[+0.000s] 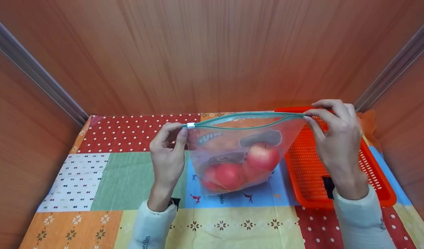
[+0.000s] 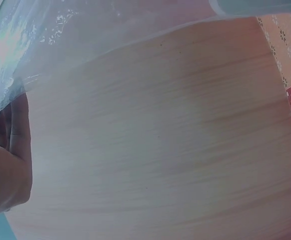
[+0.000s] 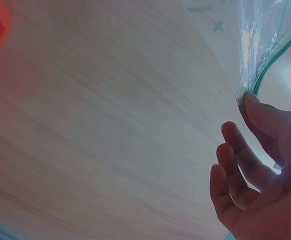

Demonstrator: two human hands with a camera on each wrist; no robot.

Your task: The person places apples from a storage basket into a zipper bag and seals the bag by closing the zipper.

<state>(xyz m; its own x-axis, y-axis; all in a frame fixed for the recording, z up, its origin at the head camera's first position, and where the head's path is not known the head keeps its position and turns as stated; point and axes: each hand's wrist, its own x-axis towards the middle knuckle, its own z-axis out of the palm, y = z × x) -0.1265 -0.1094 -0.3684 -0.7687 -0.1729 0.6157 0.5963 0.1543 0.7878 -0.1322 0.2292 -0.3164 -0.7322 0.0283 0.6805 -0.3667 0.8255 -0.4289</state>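
Note:
A clear zip bag (image 1: 229, 141) with a green seal hangs between my hands, its mouth partly parted. Red apples (image 1: 263, 157) lie in its lower part. My left hand (image 1: 168, 154) pinches the bag's top left corner, right beside the white slider (image 1: 191, 125). At the opposite top corner, my right hand (image 1: 338, 141) pinches the seal between thumb and forefinger, with the other fingers held off it. The right wrist view shows this thumb grip on the bag (image 3: 250, 50) too. In the left wrist view the bag film (image 2: 85, 35) covers some of the left fingertips.
An orange plastic basket (image 1: 307, 183) stands on the right, partly behind the bag and under my right forearm. A patchwork-patterned cloth (image 1: 136, 180) covers the table. Wood-grain panels (image 1: 212, 58) rise at the back and both sides.

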